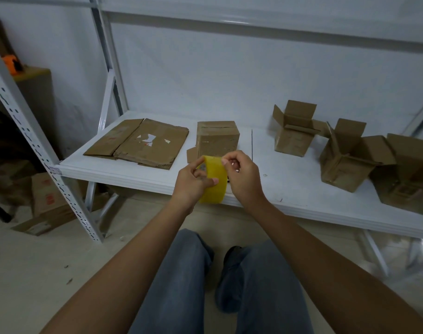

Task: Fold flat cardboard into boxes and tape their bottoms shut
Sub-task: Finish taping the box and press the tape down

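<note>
Fingers (226, 162) around yellow tape roll (214, 182)

Both arms reach forward, left hand (193, 179) and right hand (241, 174) close together (fingers curled).

A single wide-angle head view looks forward and down, close over the white metal shelf (290, 189) across mid-frame; grey-trousered legs (229, 285) fill the bottom centre.

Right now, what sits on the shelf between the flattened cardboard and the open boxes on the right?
In the head view, one folded box stands between the flattened cardboard and the open boxes, flaps closed on top.
</note>
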{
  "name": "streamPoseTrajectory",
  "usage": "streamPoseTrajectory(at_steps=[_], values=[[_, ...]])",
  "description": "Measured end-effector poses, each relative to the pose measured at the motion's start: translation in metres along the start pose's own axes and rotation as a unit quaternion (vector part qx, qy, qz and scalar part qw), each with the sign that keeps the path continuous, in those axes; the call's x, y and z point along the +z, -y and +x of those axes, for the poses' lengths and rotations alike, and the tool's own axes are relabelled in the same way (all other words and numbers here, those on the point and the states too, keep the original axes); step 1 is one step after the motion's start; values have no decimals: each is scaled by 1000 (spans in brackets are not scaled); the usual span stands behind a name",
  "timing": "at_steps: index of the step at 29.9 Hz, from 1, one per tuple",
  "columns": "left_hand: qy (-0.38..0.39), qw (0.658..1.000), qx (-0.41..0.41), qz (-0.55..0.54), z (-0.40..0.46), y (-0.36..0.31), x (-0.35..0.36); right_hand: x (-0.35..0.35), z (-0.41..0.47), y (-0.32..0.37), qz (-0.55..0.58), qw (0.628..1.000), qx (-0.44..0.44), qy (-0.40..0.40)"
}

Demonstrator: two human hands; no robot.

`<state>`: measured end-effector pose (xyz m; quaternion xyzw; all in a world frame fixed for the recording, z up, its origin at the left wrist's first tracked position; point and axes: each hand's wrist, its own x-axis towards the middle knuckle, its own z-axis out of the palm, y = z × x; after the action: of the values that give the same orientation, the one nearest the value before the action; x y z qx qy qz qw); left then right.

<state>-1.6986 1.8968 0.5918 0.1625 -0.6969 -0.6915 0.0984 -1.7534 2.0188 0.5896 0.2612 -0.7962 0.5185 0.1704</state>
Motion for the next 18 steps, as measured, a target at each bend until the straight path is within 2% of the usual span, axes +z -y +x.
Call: streamPoseTrajectory(at_steps=[3,5,8,13,15,18], values=[[-45,998,26,33,1,1,10,4,2,4,48,992,115,-20],[-68,995,46,62,2,1,17,7,5,7,33,984,173,-39],[-90,990,71,78,3,1,24,8,9,7,-26,979,196,-52],[-114,987,78,80,6,4,21,-4,18,-16,-104,964,241,-30],[-109,988,83,71,9,4,19,-8,15,-28,-74,964,255,-9],[-88,991,95,41,16,0,21,-5,12,-37,43,964,264,11]])
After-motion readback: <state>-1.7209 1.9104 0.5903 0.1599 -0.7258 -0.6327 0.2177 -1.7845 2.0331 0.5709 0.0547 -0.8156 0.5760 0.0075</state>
